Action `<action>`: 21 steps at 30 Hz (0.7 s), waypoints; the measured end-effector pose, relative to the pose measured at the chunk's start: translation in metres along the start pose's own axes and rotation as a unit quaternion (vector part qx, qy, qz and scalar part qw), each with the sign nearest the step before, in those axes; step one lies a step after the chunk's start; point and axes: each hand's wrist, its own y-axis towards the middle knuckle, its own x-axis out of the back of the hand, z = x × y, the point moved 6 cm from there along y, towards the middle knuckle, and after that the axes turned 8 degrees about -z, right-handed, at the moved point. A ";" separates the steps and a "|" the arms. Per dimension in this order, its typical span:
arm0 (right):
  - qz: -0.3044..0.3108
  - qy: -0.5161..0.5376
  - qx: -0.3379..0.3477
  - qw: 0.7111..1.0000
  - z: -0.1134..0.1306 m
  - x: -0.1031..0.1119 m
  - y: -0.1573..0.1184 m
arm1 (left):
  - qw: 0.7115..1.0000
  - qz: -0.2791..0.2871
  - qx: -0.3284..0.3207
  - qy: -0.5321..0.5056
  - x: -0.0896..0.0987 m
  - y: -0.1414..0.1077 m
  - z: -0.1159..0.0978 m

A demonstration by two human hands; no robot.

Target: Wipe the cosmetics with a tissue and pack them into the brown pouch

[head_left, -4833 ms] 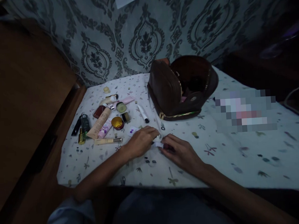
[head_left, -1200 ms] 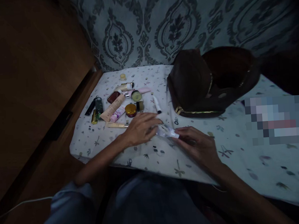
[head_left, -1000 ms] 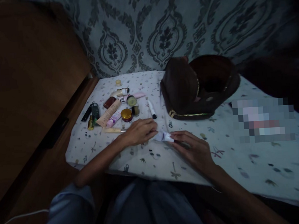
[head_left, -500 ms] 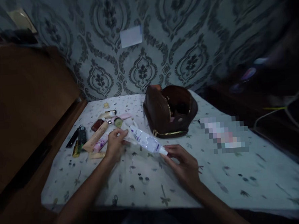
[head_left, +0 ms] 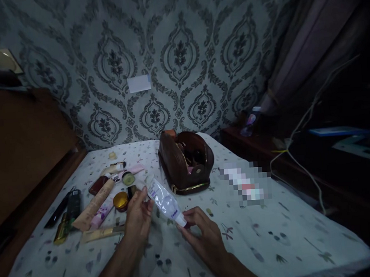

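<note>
A white cream tube (head_left: 166, 201) with purple print hangs slanted over the bed, its cap end low and to the right. My right hand (head_left: 205, 233) pinches the tube by its white cap. At the other end, my left hand (head_left: 138, 214) is closed with thumb and fingertips against the tube's flat end. Behind the tube stands a brown cosmetic bag (head_left: 187, 167), unzipped, with dark items inside. Beside my left hand sit a gold-lidded jar (head_left: 120, 201), a small greenish round container (head_left: 128, 178) and a peach tube (head_left: 95, 204).
More cosmetics lie at the left, among them a dark bottle (head_left: 73, 206), a gold-capped bottle (head_left: 62, 230) and a brush (head_left: 103, 233). A blurred-out item (head_left: 246, 183) lies right of the bag. Beyond the bed, a bottle (head_left: 251, 121) stands near a white cable (head_left: 306, 181).
The view has shifted, so the bag and cosmetics appear lower and further left. Both hands still hold the tube, now tilted more steeply. The gold-lidded jar has come into sight beside my left hand.
</note>
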 end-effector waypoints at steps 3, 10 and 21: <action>-0.002 -0.009 -0.009 1.000 -0.001 -0.002 0.004 | 0.996 0.056 0.002 0.066 -0.007 -0.012 0.011; -0.022 0.033 -0.076 0.996 -0.012 -0.003 0.008 | 0.927 0.203 -0.081 0.305 -0.022 -0.028 0.003; 0.001 0.302 -0.511 0.805 -0.052 -0.027 -0.003 | 0.829 0.403 -0.030 0.387 -0.040 -0.031 0.017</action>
